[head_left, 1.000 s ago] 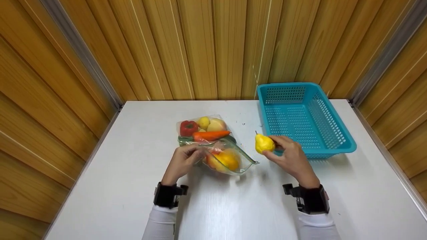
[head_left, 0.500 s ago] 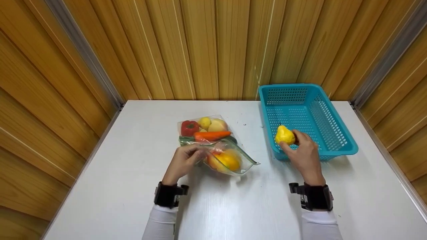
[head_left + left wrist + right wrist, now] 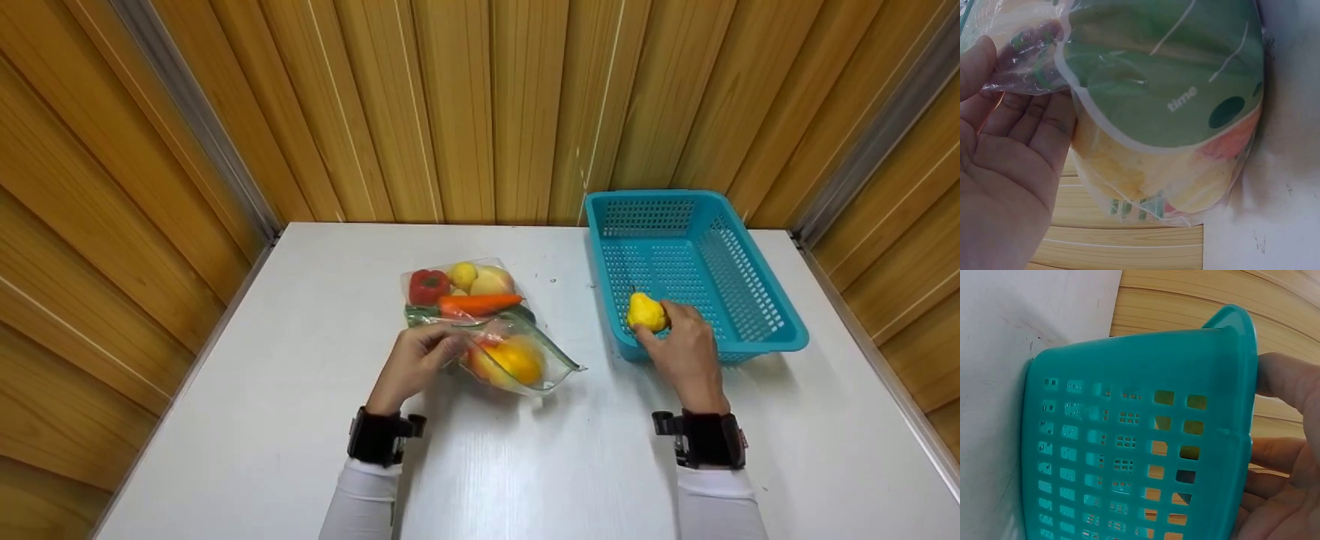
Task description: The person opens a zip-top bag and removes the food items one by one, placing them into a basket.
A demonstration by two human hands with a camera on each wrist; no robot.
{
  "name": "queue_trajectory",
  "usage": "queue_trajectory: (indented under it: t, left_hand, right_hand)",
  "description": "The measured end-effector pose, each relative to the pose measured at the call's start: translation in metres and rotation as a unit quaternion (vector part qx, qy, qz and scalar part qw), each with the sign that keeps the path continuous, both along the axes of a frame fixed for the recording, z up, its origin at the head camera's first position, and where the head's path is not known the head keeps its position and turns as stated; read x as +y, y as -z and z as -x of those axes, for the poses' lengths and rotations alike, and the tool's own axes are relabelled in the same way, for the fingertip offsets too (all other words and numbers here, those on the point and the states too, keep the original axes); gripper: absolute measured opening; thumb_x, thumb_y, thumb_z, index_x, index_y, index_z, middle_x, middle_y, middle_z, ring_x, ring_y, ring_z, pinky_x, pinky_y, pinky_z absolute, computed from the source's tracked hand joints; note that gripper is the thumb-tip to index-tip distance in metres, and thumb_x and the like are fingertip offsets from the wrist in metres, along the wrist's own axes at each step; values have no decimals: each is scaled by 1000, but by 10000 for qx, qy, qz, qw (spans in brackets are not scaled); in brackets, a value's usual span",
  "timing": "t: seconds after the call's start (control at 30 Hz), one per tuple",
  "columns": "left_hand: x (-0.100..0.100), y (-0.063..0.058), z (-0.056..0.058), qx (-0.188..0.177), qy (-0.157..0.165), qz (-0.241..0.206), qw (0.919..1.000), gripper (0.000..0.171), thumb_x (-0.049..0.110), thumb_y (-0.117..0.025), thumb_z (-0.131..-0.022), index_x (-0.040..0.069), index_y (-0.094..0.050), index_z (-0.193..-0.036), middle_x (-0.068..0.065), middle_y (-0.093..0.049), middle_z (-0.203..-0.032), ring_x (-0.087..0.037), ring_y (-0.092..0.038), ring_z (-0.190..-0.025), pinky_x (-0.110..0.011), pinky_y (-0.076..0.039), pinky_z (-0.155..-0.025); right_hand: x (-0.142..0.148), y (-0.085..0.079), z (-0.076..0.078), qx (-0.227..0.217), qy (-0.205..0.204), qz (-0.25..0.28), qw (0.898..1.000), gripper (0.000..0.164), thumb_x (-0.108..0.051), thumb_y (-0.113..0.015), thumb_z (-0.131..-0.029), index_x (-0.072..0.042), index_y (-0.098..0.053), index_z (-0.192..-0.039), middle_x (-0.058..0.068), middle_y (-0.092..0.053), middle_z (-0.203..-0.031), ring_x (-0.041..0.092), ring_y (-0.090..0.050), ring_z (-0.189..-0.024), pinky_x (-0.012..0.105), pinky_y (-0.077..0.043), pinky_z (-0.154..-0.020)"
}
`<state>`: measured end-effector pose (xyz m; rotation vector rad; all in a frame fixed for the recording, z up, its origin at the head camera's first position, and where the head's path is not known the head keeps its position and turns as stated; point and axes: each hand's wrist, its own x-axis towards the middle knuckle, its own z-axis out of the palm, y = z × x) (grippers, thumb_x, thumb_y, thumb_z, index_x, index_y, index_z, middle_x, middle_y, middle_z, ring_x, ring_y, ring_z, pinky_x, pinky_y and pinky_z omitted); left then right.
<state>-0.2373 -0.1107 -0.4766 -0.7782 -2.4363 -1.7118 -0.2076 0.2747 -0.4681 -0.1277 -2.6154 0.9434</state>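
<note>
My left hand (image 3: pixel 416 364) pinches the near edge of a clear zip bag (image 3: pixel 556 373) between thumb and fingers. Orange-yellow fruit (image 3: pixel 517 361) shows near the bag's mouth. Farther back, a red bell pepper (image 3: pixel 429 287), a lemon (image 3: pixel 463 275) and a carrot (image 3: pixel 480 304) show through clear plastic. The left wrist view shows green print (image 3: pixel 1174 73) on the plastic. My right hand (image 3: pixel 686 356) reaches over the near rim of a teal basket (image 3: pixel 757 346) and grips a yellow pear (image 3: pixel 646 312) inside its near left corner. In the right wrist view the basket wall (image 3: pixel 1129 439) mostly hides the pear.
A white table (image 3: pixel 330 300) carries the bag and basket. Wood-patterned panels (image 3: pixel 450 112) rise behind the table and along both sides. The basket stands at the back right, its perforated floor (image 3: pixel 667 262) visible past the pear.
My right hand has carried the pear rightward from beside the bag to over the basket, then slightly down into its near left corner. The left hand has stayed on the bag.
</note>
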Motion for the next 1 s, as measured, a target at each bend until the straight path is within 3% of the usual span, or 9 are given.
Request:
queue_trajectory:
  t: [0.27, 0.5, 0.67, 0.83, 1.0]
  left_hand:
    - [0, -1, -1, 32, -56, 69, 10000, 15, 16, -68, -100, 7, -79, -104, -4, -75, -92, -11, -63, -80, -22, -52, -70]
    - [1, -2, -1, -6, -58, 45, 10000, 15, 18, -67, -101, 8, -79, -101, -3, -74, -88, -11, -61, -77, -22, -50, -69]
    - [1, -2, -2, -89, -26, -18, 10000, 15, 17, -67, -101, 8, -79, -105, -4, -76, -95, -12, -62, -80, -22, -52, -71]
    - [0, -3, -2, -282, 44, -120, 9995, 17, 15, -68, -100, 10, -80, -111, -4, -77, -105, -12, -64, -84, -23, -55, -77]
    - [0, -4, -2, -250, 27, -103, 9996, 16, 15, -68, -100, 10, -80, -110, -4, -77, -104, -12, -63, -83, -23, -54, -75]
  right_hand:
    - [3, 3, 3, -48, -172, -307, 9994, 45, -15, -73, -95, 18, -62, -123, 35, -64, -107, 42, -56, -91, 56, -48, -83]
    - [4, 1, 2, -364, -254, -274, 9986, 52, -20, -71, -98, 18, -58, -131, 38, -62, -118, 45, -58, -101, 60, -48, -91]
    - [5, 1, 2, -337, -281, -279, 9986, 54, -20, -71, -98, 19, -57, -132, 40, -61, -122, 49, -62, -106, 61, -50, -90]
    - [4, 2, 2, -69, -304, -201, 9993, 47, -15, -71, -97, 17, -60, -129, 39, -63, -119, 50, -64, -105, 61, -52, -87]
    - [-5, -3, -1, 562, -432, -3, 9975, 35, -6, -72, -95, 15, -66, -122, 33, -68, -110, 45, -66, -98, 59, -54, -84]
